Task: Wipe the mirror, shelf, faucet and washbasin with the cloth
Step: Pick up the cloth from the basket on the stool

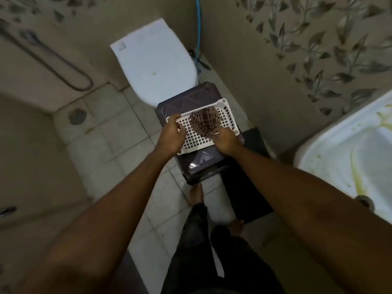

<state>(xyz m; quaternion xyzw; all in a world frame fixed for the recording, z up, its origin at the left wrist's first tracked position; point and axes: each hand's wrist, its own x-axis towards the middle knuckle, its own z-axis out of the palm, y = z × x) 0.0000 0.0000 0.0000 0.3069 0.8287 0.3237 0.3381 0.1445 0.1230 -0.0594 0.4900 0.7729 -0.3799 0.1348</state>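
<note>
A brown checked cloth (204,122) lies crumpled in a white perforated plastic basket (225,118), which sits on a dark purple stool (197,164). My left hand (170,136) grips the basket's left rim. Fingers of my right hand (226,141) curl on the cloth's near edge at the basket's right side. The white washbasin (347,158), stained yellow-brown, is at the far right; its drain (365,200) shows near the edge. Mirror, shelf and faucet are out of view.
A white toilet with closed lid (157,60) stands behind the stool. A blue hose (198,28) hangs down the wall. A floor drain (77,116) sits on the tiled floor at left. A dark mat (254,187) lies under my bare feet (196,194).
</note>
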